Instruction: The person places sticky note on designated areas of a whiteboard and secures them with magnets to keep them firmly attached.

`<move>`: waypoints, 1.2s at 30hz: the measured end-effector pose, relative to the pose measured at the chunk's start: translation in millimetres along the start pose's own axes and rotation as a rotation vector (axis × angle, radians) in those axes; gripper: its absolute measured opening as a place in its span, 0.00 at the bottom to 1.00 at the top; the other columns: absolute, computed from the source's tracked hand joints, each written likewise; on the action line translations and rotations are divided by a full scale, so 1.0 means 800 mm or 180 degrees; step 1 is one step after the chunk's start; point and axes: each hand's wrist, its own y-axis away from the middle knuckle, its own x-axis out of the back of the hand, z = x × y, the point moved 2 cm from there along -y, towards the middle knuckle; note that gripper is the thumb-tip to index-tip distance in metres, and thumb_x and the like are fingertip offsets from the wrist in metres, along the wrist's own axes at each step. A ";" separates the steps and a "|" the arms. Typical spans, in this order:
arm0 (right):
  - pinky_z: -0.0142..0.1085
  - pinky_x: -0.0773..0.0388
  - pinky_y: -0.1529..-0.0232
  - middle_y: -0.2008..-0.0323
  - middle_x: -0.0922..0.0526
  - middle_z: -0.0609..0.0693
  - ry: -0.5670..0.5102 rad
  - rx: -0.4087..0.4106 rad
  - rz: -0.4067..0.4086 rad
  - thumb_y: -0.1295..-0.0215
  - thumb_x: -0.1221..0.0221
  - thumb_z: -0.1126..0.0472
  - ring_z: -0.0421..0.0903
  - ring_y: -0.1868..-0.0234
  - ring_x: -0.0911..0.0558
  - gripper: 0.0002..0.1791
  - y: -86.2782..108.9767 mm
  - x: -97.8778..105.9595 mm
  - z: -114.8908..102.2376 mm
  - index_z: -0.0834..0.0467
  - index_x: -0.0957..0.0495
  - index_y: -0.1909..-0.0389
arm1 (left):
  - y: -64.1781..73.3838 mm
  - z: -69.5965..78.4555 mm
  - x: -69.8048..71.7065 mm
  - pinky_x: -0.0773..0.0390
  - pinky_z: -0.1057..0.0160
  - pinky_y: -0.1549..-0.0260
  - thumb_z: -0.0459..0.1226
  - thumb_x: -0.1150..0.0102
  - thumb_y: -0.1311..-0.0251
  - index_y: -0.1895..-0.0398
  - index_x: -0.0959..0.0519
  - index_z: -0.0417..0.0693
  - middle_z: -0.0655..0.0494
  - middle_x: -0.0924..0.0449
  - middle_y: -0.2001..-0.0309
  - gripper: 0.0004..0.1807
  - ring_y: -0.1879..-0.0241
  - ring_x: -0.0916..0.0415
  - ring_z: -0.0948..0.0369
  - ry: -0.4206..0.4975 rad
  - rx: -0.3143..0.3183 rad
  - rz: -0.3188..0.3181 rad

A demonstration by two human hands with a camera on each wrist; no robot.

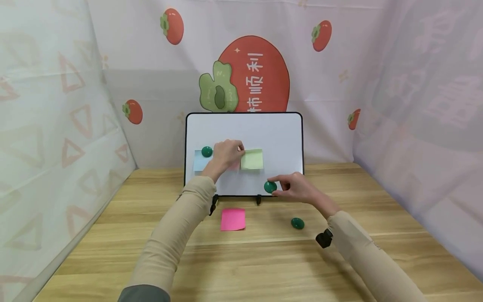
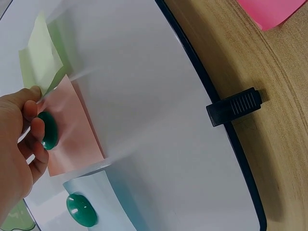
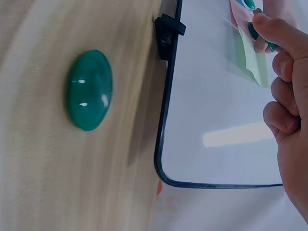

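Observation:
A whiteboard [image 1: 279, 134] with a black frame stands upright at the back of the table. My left hand [image 1: 227, 153] is at its middle, pinching the top left corner of a pale green sticky note [image 1: 252, 159]. Behind that hand, a pink-salmon sticky note [image 2: 74, 130] lies on the board under a green magnet [image 2: 50, 131]. At the left, another green magnet [image 1: 206, 151] sits on a light blue sticky note [image 1: 199, 162]. Low in front of the board's right part, my right hand [image 1: 296, 187] pinches a green oval magnet [image 1: 270, 187] between thumb and index finger.
A bright pink sticky note [image 1: 232, 219] lies on the wooden table [image 1: 256, 260] before the board. One more green magnet [image 1: 297, 223] rests on the table to its right. Black clip feet [image 1: 258, 199] hold the board's lower edge. Printed fabric encloses the back and sides.

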 end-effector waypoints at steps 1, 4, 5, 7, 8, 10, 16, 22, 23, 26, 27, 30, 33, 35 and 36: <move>0.27 0.37 0.77 0.84 0.34 0.38 0.0036 0.0013 0.0047 0.42 0.30 0.61 0.32 0.81 0.37 0.21 -0.005 0.000 0.001 0.59 0.17 0.47 | 0.000 0.000 0.000 0.26 0.60 0.74 0.44 0.39 0.34 0.60 0.14 0.54 0.56 0.12 0.63 0.08 0.70 0.21 0.57 -0.0002 0.0001 -0.0002; 0.27 0.37 0.78 0.83 0.32 0.39 0.0164 0.0029 0.0143 0.41 0.30 0.60 0.33 0.81 0.36 0.21 -0.020 0.001 0.005 0.58 0.17 0.46 | 0.001 0.001 0.000 0.27 0.61 0.75 0.44 0.38 0.34 0.58 0.14 0.54 0.55 0.12 0.63 0.08 0.71 0.22 0.57 0.0003 -0.0003 -0.0009; 0.27 0.37 0.78 0.83 0.32 0.39 0.0192 0.0034 0.0168 0.42 0.30 0.60 0.34 0.81 0.35 0.22 -0.025 0.001 0.006 0.58 0.17 0.46 | 0.001 0.001 0.001 0.28 0.61 0.75 0.44 0.38 0.35 0.58 0.14 0.54 0.55 0.12 0.63 0.08 0.72 0.23 0.57 0.0009 -0.0002 -0.0015; 0.27 0.38 0.78 0.83 0.32 0.40 0.0267 0.0028 0.0217 0.41 0.30 0.59 0.34 0.81 0.35 0.22 -0.034 0.000 0.009 0.57 0.18 0.45 | 0.001 0.002 0.001 0.28 0.62 0.75 0.44 0.37 0.35 0.59 0.14 0.54 0.55 0.12 0.63 0.08 0.72 0.23 0.58 0.0008 -0.0007 -0.0024; 0.28 0.38 0.78 0.83 0.31 0.40 0.0301 0.0026 0.0240 0.41 0.30 0.59 0.35 0.81 0.35 0.22 -0.039 0.000 0.010 0.57 0.18 0.45 | 0.001 0.001 0.001 0.28 0.62 0.75 0.44 0.37 0.35 0.59 0.14 0.54 0.55 0.12 0.63 0.08 0.72 0.23 0.58 -0.0001 -0.0012 -0.0026; 0.28 0.37 0.77 0.84 0.31 0.40 0.0372 0.0034 0.0300 0.41 0.29 0.59 0.35 0.81 0.35 0.23 -0.049 0.000 0.011 0.57 0.18 0.45 | 0.002 0.001 0.001 0.27 0.61 0.74 0.44 0.37 0.35 0.59 0.13 0.54 0.55 0.12 0.63 0.08 0.71 0.23 0.58 -0.0013 -0.0014 -0.0029; 0.30 0.38 0.77 0.84 0.30 0.44 0.0650 0.0003 0.0477 0.41 0.30 0.58 0.37 0.81 0.36 0.24 -0.076 -0.002 0.018 0.57 0.19 0.43 | 0.001 -0.002 -0.001 0.26 0.60 0.73 0.45 0.37 0.35 0.58 0.13 0.55 0.55 0.12 0.60 0.08 0.71 0.22 0.58 -0.0036 -0.0016 -0.0066; 0.31 0.37 0.76 0.83 0.27 0.46 0.0880 -0.0118 0.0629 0.41 0.30 0.58 0.39 0.81 0.34 0.23 -0.099 -0.007 0.026 0.58 0.19 0.44 | -0.003 -0.002 -0.002 0.25 0.60 0.72 0.45 0.38 0.34 0.57 0.13 0.56 0.55 0.12 0.59 0.09 0.70 0.21 0.58 -0.0019 -0.0034 -0.0041; 0.31 0.37 0.76 0.82 0.26 0.46 0.0906 -0.0120 0.0671 0.41 0.30 0.58 0.40 0.81 0.33 0.23 -0.102 -0.008 0.026 0.58 0.19 0.44 | -0.003 -0.002 -0.002 0.25 0.60 0.72 0.45 0.38 0.34 0.57 0.13 0.56 0.55 0.12 0.60 0.09 0.70 0.21 0.58 -0.0010 -0.0032 -0.0029; 0.32 0.36 0.76 0.81 0.24 0.48 0.0972 -0.0136 0.0735 0.40 0.31 0.57 0.41 0.80 0.32 0.23 -0.112 -0.012 0.029 0.58 0.19 0.44 | -0.003 -0.001 -0.002 0.24 0.59 0.72 0.45 0.37 0.35 0.57 0.13 0.56 0.55 0.12 0.60 0.08 0.69 0.20 0.57 -0.0018 0.0011 -0.0030; 0.32 0.36 0.76 0.81 0.23 0.48 0.0984 -0.0156 0.0725 0.39 0.31 0.57 0.41 0.80 0.31 0.23 -0.114 -0.014 0.030 0.58 0.19 0.43 | -0.002 -0.001 -0.003 0.24 0.59 0.72 0.45 0.37 0.35 0.57 0.13 0.57 0.55 0.12 0.60 0.08 0.69 0.20 0.57 -0.0025 0.0024 -0.0060; 0.32 0.35 0.76 0.79 0.21 0.49 0.1037 -0.0307 0.0681 0.37 0.33 0.56 0.41 0.80 0.30 0.23 -0.120 -0.019 0.032 0.58 0.20 0.42 | -0.002 0.002 -0.006 0.23 0.59 0.72 0.46 0.38 0.35 0.56 0.14 0.57 0.56 0.12 0.60 0.09 0.68 0.19 0.57 -0.0106 -0.0027 -0.0112; 0.33 0.33 0.75 0.77 0.19 0.51 0.1064 -0.0448 0.0714 0.37 0.33 0.56 0.42 0.79 0.28 0.22 -0.126 -0.019 0.031 0.59 0.20 0.42 | -0.004 0.006 -0.005 0.22 0.58 0.73 0.46 0.38 0.34 0.55 0.14 0.57 0.55 0.11 0.61 0.10 0.69 0.18 0.56 -0.0249 -0.0135 -0.0058; 0.34 0.31 0.75 0.76 0.18 0.52 0.1048 -0.0497 0.0760 0.36 0.34 0.57 0.43 0.78 0.26 0.22 -0.132 -0.019 0.030 0.59 0.20 0.42 | -0.006 0.007 -0.001 0.22 0.58 0.73 0.46 0.38 0.34 0.55 0.15 0.57 0.55 0.11 0.61 0.10 0.69 0.18 0.56 -0.0349 -0.0160 -0.0008; 0.35 0.30 0.75 0.75 0.17 0.52 0.1048 -0.0518 0.0769 0.36 0.34 0.57 0.43 0.78 0.26 0.22 -0.134 -0.019 0.029 0.59 0.20 0.42 | -0.006 0.007 0.001 0.22 0.58 0.73 0.46 0.37 0.35 0.54 0.15 0.57 0.55 0.11 0.61 0.10 0.69 0.18 0.56 -0.0387 -0.0151 0.0002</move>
